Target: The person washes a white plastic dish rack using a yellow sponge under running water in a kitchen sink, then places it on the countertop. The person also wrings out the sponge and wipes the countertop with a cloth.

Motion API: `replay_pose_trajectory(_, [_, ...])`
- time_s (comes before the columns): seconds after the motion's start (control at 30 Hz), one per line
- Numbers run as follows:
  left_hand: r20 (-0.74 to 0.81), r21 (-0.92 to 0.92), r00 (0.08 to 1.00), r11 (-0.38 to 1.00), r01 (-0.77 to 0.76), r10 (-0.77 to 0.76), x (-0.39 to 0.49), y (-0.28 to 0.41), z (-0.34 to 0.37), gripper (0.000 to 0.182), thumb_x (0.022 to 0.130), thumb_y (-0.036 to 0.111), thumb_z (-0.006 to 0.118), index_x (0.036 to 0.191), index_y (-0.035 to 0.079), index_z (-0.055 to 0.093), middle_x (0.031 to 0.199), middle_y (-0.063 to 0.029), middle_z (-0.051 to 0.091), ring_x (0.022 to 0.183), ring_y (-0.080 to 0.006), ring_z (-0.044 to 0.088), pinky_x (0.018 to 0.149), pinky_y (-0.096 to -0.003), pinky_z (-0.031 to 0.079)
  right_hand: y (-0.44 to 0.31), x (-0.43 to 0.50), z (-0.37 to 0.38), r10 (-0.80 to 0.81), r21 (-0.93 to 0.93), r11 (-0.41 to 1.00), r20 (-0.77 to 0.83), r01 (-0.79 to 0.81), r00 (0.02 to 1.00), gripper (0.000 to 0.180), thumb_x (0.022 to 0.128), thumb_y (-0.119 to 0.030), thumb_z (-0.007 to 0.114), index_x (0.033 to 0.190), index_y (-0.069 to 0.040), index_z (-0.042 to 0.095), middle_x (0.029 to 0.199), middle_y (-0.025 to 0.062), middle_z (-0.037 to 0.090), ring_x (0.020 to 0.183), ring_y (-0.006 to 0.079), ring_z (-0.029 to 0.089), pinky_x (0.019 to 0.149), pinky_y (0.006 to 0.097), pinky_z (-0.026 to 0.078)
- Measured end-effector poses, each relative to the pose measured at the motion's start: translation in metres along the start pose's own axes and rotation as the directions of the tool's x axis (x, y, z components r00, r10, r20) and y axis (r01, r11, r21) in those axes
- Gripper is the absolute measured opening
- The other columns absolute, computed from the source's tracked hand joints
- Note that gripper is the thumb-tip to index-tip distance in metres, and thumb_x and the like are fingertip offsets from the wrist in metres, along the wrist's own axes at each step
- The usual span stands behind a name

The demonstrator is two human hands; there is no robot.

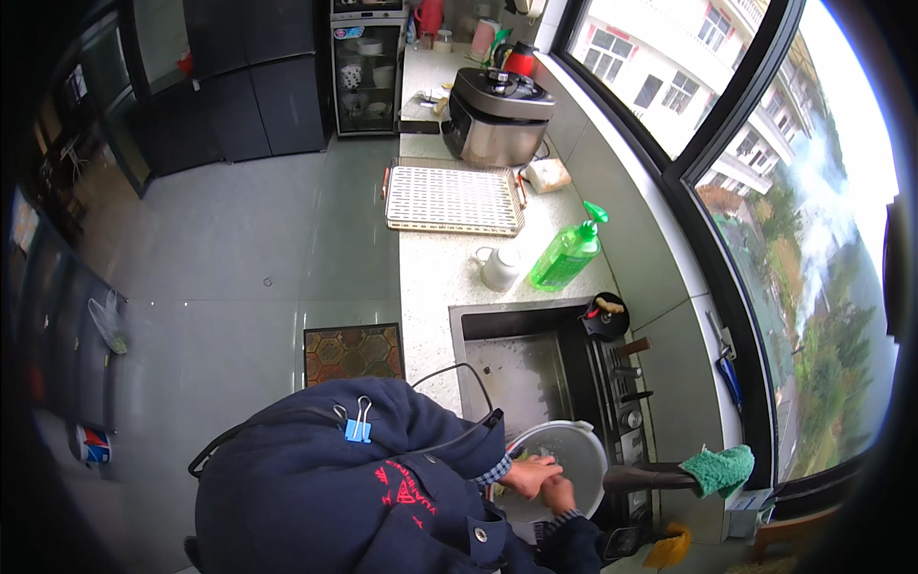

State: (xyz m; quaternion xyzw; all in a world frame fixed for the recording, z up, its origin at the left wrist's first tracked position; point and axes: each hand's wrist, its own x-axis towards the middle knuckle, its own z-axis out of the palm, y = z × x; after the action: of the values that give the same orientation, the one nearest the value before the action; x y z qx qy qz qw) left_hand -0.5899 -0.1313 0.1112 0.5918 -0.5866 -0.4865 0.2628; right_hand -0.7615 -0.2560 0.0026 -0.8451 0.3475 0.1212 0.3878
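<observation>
Both my hands meet over a grey-white plastic basin (584, 459) at the near end of the sink. My left hand (529, 476) reaches in from the upper side, with its fingers touching or overlapping my right hand (559, 495). The right one is curled beside it; whether anything is pinched between them cannot be made out. Beneath and beside the hands, some pale green pieces (523, 455), perhaps vegetable, show at the basin's left side. My sleeve and body hide part of the rim.
The dark sink (516, 373) holds the basin. On the counter stand a green pump bottle (566, 255), a white mug (500, 269), a slotted draining tray (455, 197) and an electric pressure cooker (500, 115). A dark faucet (638, 477) with a green cloth (717, 470) juts over from the right.
</observation>
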Motion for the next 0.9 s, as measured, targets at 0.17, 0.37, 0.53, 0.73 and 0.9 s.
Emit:
replay_pose_trajectory(0.17, [-0.045,0.072,0.999,0.997,0.012,-0.008,0.007,-0.019,-0.001,0.087,0.055,0.011,0.078,0.134,0.007,0.041,0.132,-0.0204,0.039,0.122,-0.0426,0.041,0.099,-0.047,0.039,0.02,0.053,0.035,-0.115,-0.55,0.798,0.264,0.248,0.958,0.022,0.084,-0.02,0.061,0.095,-0.002,0.063,0.091,0.0118,0.066,0.084,0.0282,0.063,0.075,0.0374,0.05])
replay_pose_trajectory(0.37, [-0.017,0.11,1.0,0.994,0.0,0.002,0.011,-0.019,0.0,0.083,0.064,0.008,0.072,0.137,0.014,0.036,0.138,-0.0173,0.035,0.121,-0.0406,0.041,0.102,-0.0499,0.035,-0.057,-0.006,-0.04,-0.398,-0.245,0.869,0.167,0.429,0.902,0.029,0.084,-0.019,0.057,0.108,-0.004,0.059,0.108,0.0149,0.063,0.1,0.0286,0.061,0.084,0.0393,0.049])
replay_pose_trajectory(0.53, [-0.146,-0.087,0.977,0.981,-0.171,0.157,0.016,0.001,0.021,0.093,0.065,0.002,0.069,0.145,0.016,0.024,0.132,-0.0142,0.044,0.121,-0.0332,0.043,0.101,-0.0439,0.036,-0.112,-0.088,-0.07,0.113,0.994,0.012,0.105,-0.107,0.988,0.029,0.088,-0.017,0.047,0.109,0.0,0.058,0.11,0.0153,0.064,0.104,0.0304,0.061,0.088,0.0457,0.049])
replay_pose_trajectory(0.73, [0.143,-0.245,0.954,0.944,-0.223,0.262,0.023,0.0,0.026,0.067,0.068,0.006,0.074,0.129,0.01,0.046,0.117,-0.0117,0.058,0.114,-0.027,0.054,0.095,-0.0363,0.042,-0.142,-0.144,-0.083,0.14,0.943,-0.317,-0.058,0.101,0.988,0.033,0.089,-0.026,0.05,0.104,0.001,0.059,0.109,0.0176,0.064,0.103,0.0345,0.06,0.095,0.0491,0.044])
replay_pose_trajectory(0.9, [0.165,-0.092,0.966,0.979,-0.184,0.197,0.022,-0.01,0.019,0.031,0.082,0.02,0.068,0.107,0.005,0.059,0.098,-0.0115,0.067,0.097,-0.0236,0.062,0.086,-0.0355,0.047,-0.14,-0.168,-0.093,0.209,0.903,-0.363,-0.161,0.229,0.965,0.031,0.091,-0.029,0.048,0.099,-0.001,0.06,0.106,0.0167,0.064,0.102,0.0343,0.06,0.091,0.0488,0.046])
